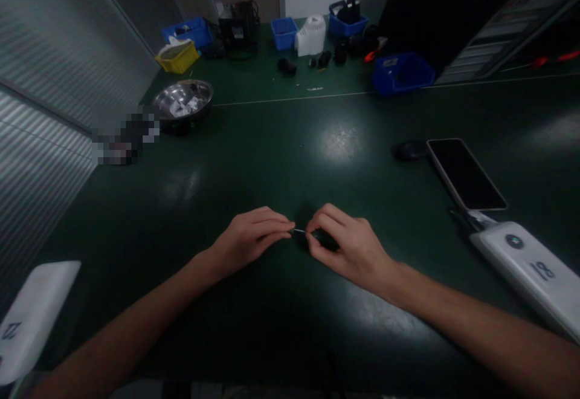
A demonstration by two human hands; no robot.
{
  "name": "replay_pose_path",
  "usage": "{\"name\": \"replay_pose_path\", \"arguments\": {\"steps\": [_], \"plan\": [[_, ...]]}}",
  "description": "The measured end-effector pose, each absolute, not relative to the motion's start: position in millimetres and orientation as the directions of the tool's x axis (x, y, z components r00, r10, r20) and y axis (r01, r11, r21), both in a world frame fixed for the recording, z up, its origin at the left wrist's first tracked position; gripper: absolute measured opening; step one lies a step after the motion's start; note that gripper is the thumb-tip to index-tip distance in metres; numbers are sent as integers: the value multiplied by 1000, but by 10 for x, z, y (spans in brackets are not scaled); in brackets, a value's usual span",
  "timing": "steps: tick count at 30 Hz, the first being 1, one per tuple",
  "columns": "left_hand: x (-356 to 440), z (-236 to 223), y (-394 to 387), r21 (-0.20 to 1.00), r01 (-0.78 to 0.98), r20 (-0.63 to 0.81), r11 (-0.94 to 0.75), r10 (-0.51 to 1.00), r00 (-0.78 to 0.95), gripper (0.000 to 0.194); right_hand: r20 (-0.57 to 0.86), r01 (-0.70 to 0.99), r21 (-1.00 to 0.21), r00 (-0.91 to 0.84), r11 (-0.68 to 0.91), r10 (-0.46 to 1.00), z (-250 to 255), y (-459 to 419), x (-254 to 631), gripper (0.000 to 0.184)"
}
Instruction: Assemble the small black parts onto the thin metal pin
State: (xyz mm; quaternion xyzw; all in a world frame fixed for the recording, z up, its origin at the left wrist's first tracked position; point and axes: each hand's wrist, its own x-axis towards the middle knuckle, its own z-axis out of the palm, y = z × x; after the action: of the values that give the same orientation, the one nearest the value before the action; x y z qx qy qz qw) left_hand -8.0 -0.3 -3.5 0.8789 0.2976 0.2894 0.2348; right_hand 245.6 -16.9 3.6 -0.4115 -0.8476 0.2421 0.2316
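Left of the thin rod, the left hand pinches its end, fingers nearly straight. Right of it, the right hand arches, fingertips pinching the other.

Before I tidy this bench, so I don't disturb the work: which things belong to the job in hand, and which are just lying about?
Job in hand:
thin pale piece, pinched by left hand and right hand; too small to identify

Lying about, apparently:
phone
small black object
metal bowl
yellow bin
rightmost blue bin
left white device
right white device
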Motion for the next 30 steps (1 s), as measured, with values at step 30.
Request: {"name": "replay_pose_path", "arguments": {"steps": [30], "plan": [[-54,28,-50,396,526,237,-753,637,733,46,243,625,-586,-472,516,848,20,-161,2461,10]]}}
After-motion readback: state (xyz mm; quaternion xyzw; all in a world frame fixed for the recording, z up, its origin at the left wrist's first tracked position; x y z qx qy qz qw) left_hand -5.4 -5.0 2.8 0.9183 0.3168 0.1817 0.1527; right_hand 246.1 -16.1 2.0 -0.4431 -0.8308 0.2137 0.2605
